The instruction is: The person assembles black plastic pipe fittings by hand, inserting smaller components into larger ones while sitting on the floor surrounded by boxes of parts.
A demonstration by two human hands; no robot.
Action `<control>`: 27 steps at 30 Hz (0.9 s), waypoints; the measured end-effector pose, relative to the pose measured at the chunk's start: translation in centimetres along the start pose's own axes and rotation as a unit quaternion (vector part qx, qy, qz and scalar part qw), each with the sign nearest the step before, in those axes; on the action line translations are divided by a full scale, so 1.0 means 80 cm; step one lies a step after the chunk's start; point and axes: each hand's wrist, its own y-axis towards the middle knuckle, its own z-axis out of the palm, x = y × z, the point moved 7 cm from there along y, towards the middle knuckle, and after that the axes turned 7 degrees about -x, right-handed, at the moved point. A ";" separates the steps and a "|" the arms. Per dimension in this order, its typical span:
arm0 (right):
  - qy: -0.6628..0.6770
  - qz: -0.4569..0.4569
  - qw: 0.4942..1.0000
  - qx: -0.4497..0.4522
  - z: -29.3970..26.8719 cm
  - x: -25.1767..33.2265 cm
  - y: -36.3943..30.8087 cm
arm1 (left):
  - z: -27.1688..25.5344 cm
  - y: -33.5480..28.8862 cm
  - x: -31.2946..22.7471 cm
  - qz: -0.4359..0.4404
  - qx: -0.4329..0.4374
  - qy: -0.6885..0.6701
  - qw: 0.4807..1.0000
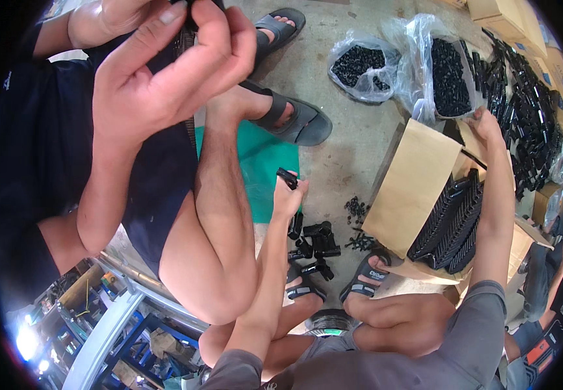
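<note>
My left hand [290,197] is closed around a short black plastic part [286,177], held above the floor. Below it, several black tube-like pieces [321,240] lie in a loose pile between my feet. My right arm stretches over an open cardboard box [412,185] holding rows of black ribbed strips [449,218]. Past the box, my right hand [487,125] is at the near corner of a plastic-lined container [455,112] of small black parts [449,75]. Its fingers are partly hidden, so whether they grip anything is unclear.
A co-worker's hands [158,84] work on a dark item close by at the upper left. A clear bag [364,65] of small black pieces stands beyond my hands. Long black parts [522,110] heap at the right near cartons [512,23]. A green sheet [265,166] lies by the co-worker's sandal.
</note>
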 end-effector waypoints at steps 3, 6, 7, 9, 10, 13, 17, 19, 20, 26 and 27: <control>-0.033 0.054 0.997 0.037 0.017 0.011 -0.013 | -0.011 -0.009 0.001 -0.011 0.040 -0.005 0.999; -0.026 0.085 0.996 0.024 0.012 0.028 -0.026 | -0.038 -0.020 0.016 -0.066 0.059 -0.034 0.996; -0.031 0.112 0.993 0.032 0.009 0.030 -0.028 | -0.056 -0.027 0.011 -0.007 0.007 0.028 1.000; -0.034 0.140 0.989 0.015 -0.001 0.042 -0.039 | -0.087 -0.041 0.010 0.052 -0.028 0.181 0.982; -0.035 0.154 0.987 0.007 -0.003 0.045 -0.043 | -0.099 -0.047 0.009 0.081 -0.045 0.256 0.962; -0.020 0.162 0.985 0.054 0.005 0.017 -0.033 | -0.101 -0.079 0.009 0.051 -0.014 0.264 0.963; 0.017 0.223 0.974 0.029 0.001 0.031 -0.039 | -0.103 -0.108 0.050 0.040 -0.010 0.291 0.956; 0.029 0.252 0.967 0.017 -0.008 0.042 -0.054 | -0.093 -0.116 0.046 0.030 -0.021 0.325 0.945; 0.052 0.261 0.964 -0.001 -0.006 0.044 -0.049 | -0.093 -0.120 0.039 0.033 -0.024 0.326 0.944; 0.157 0.246 0.955 -0.056 0.018 -0.026 0.003 | -0.081 -0.102 0.039 -0.062 0.006 -0.106 0.992; 0.160 0.242 0.955 -0.056 0.019 -0.038 0.001 | -0.073 -0.103 0.022 -0.072 0.025 -0.177 0.981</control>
